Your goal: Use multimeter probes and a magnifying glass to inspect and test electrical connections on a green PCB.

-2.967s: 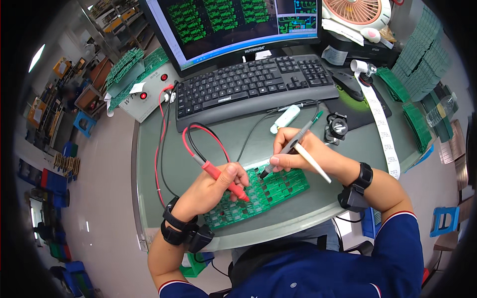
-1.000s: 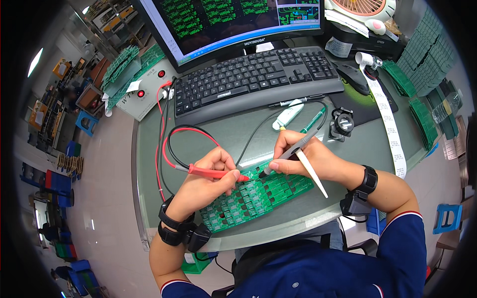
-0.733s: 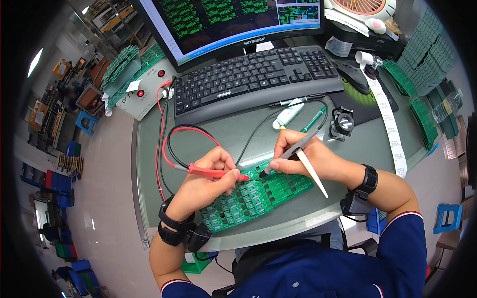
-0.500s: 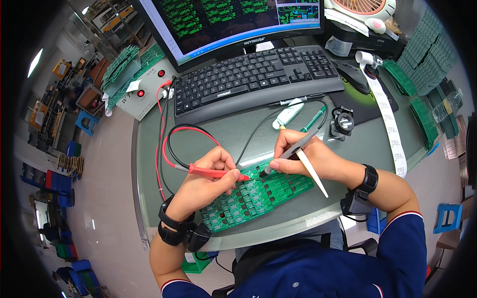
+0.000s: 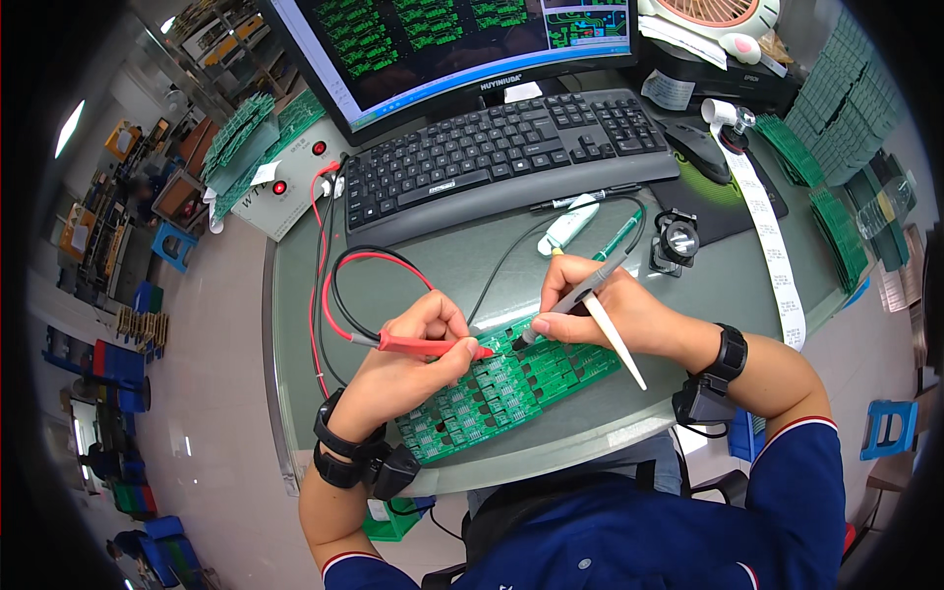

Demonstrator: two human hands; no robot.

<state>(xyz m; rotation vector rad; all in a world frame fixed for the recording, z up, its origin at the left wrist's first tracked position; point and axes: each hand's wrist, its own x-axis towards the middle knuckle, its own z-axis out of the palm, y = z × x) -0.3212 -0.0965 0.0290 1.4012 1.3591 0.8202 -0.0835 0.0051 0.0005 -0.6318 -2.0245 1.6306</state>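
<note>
A green circuit board panel (image 5: 462, 418) lies slantwise on the table near its front edge. My left hand (image 5: 398, 379) is closed around a red test probe (image 5: 423, 345), its tip down at the upper middle of the board. From the other side my right hand (image 5: 634, 313) pinches a grey test probe (image 5: 603, 275) with a dark front end, its tip at the board close to the red one. The same hand also carries a white tapered stick (image 5: 618, 342), pointing down toward my body. Exact contact of the tips is too small to tell.
Behind the board stand a black keyboard (image 5: 492, 162) and a monitor (image 5: 452, 49). A white tube (image 5: 568, 228), a green pen (image 5: 621, 234) and a black loupe (image 5: 676, 241) lie beyond my right hand. Red and black leads (image 5: 329, 295) loop at left from a tester box (image 5: 285, 182).
The rear end of the red probe has dipped slightly and shifted right. Both hands stay nearly in place over the board, with the two tips still close together.
</note>
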